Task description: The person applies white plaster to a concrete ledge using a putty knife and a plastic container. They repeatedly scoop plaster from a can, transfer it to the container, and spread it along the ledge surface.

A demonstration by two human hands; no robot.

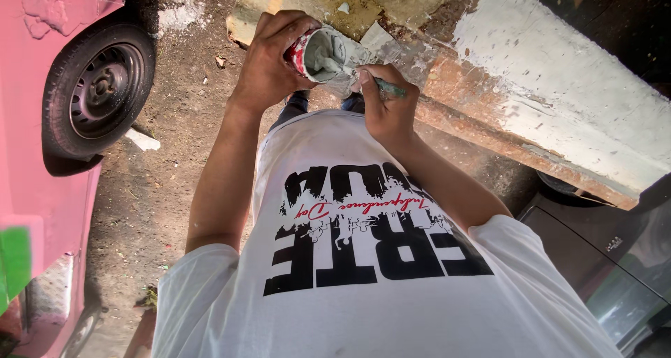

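Head view: one picture, looking down the person's own chest to both hands.
Landmark: small can (318, 50) with a red-printed outside, lying on its side with its mouth turned to the right, and holding grey paste.
Left hand (269, 57): wrapped closed around the can's body, thumb and fingers gripping it from the left.
Right hand (388, 106): fingers closed around a green-handled tool (388, 88), just right of the can. The tool's working end reaches into the can's mouth and is smeared grey.
Paste (328, 59): fills the can's inside, with some on the rim. Whether any hangs from the lip cannot be told.
Panel (559, 85): long, white-coated and rust-edged, running right of and beyond the can and touching neither hand.
Shirt (363, 288): white with black print, directly below the can.
Ground (175, 120): bare dirt with scraps, left of and below the can.
Pink car (49, 190): well left of the can, its wheel (101, 89) in view.
Dark car (615, 260): well to the lower right of the can.
Risk, spill: judged likely if the can tips further, as the mouth already faces sideways over the shirt.
Risk, grip: a paste-slick rim could let the can turn in the left hand while the tool levers inside.
Risk, contamination: a dropped load of paste would pick up grit from the dirt.
Risk, tool: too large a scoop might slide off before reaching anything.
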